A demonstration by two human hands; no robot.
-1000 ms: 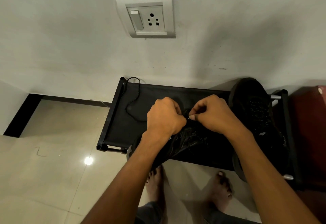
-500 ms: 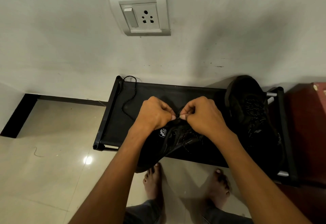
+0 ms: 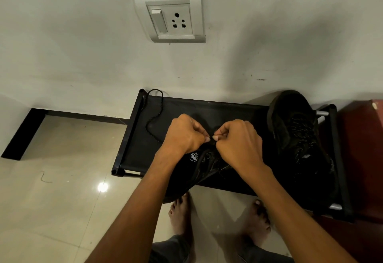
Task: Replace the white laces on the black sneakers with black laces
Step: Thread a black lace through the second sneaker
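A black sneaker [image 3: 199, 169] with a white tongue logo lies across the front edge of a black fabric rack top [image 3: 217, 113], partly under my forearms. My left hand [image 3: 184, 134] and my right hand [image 3: 238, 140] are fisted just above its tongue, fingertips nearly touching, both pinching a black lace that is mostly hidden between them. The lace's loose length [image 3: 154, 113] trails left over the rack and loops over its back-left corner. A second black sneaker [image 3: 298, 138], laced in black, lies along the rack's right end.
The rack [image 3: 124, 149] stands against a white wall with a socket plate [image 3: 170, 16]. A dark red cabinet [image 3: 364, 159] sits right of it. Glossy beige floor tiles [image 3: 62, 200] lie to the left, and bare feet [image 3: 182, 217] stand below the rack's front.
The sneaker's tongue logo has come into sight beside my left wrist. My hands have drawn closer, fingertips almost meeting over the tongue. The view has shifted slightly.
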